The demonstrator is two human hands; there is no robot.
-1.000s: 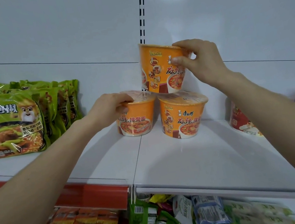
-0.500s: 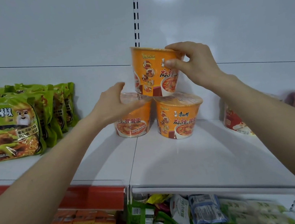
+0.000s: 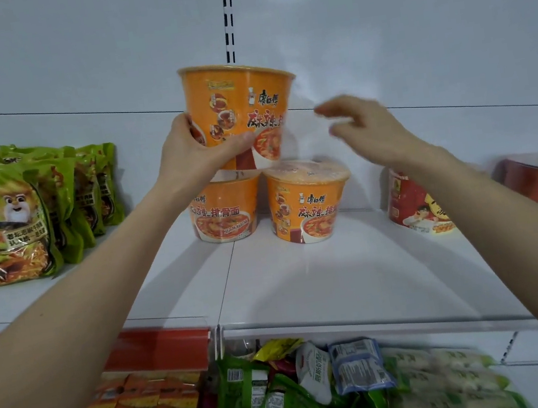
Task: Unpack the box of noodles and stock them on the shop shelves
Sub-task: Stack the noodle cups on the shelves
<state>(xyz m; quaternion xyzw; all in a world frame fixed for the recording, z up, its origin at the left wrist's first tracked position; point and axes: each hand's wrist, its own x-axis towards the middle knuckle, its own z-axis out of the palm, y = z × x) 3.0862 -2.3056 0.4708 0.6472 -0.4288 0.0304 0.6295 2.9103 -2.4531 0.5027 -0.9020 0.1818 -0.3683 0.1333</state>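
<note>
Orange cup (image 3: 241, 104), left hand (image 3: 187, 160) gripping it

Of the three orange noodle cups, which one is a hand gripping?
The topmost cup, gripped by the left hand. The lower left cup and lower right cup stand on the shelf, ungripped.
</note>
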